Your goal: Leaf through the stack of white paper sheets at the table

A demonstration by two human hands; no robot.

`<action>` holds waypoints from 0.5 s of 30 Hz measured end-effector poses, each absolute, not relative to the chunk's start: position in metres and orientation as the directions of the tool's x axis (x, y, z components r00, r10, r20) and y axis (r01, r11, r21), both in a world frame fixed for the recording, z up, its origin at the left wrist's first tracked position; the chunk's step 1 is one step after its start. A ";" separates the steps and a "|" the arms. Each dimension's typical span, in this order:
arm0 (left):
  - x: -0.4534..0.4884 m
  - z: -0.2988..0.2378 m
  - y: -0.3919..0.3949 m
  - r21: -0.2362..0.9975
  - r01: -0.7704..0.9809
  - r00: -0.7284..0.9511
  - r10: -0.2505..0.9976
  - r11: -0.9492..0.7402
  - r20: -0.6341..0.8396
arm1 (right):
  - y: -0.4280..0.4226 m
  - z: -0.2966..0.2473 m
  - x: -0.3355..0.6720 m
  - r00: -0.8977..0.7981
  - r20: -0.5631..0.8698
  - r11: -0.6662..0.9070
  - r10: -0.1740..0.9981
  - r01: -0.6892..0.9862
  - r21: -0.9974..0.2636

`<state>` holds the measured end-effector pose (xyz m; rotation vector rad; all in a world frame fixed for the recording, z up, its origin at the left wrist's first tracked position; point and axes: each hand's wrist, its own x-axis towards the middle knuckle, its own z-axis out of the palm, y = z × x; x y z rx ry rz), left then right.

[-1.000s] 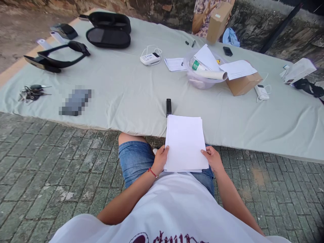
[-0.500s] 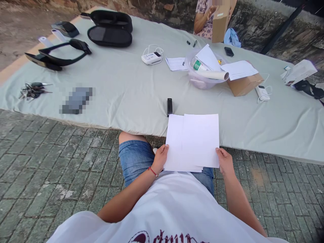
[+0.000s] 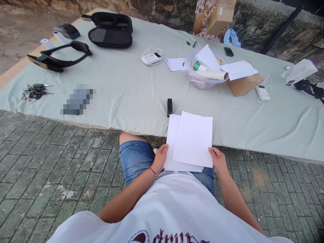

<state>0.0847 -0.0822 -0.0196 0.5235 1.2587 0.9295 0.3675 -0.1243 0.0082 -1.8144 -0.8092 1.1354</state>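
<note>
My left hand [image 3: 160,158] pinches the left edge of a stack of white paper sheets [image 3: 173,135], which sits over my lap against the table's front edge. On top of the stack a white sheet [image 3: 194,138] lies turned at a slant, and my right hand [image 3: 218,160] grips its right edge between thumb and fingers. No print shows on the sheets from here. Just beyond the stack's far left corner stands a small black stapler-like object [image 3: 169,107]; its kind is not clear.
Across the cloth-covered table [image 3: 141,98] are keys [image 3: 36,91], a blurred phone [image 3: 78,100], a black headset [image 3: 60,57], an open black case [image 3: 110,35], a white device with cord [image 3: 152,58], a filled plastic basin [image 3: 202,82] and a cardboard box [image 3: 245,84]. Opposite, a person holds a box [image 3: 220,18].
My right hand has drawn inward to the left, and the top sheet has shifted left and tilted over the stack. My left hand stays put. The person opposite has tipped their box.
</note>
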 end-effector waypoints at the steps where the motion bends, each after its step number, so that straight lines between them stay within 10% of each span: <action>1: 0.084 -0.021 -0.082 0.784 -0.302 0.009 0.824 0.542 -0.567 | -0.124 0.008 0.364 0.363 -0.379 -0.444 0.851 0.115 -0.889; 15: 0.083 -0.021 -0.085 0.526 -0.338 0.344 0.622 0.781 -0.703 | -0.124 0.000 0.343 0.339 -0.281 -0.410 0.898 0.407 -0.816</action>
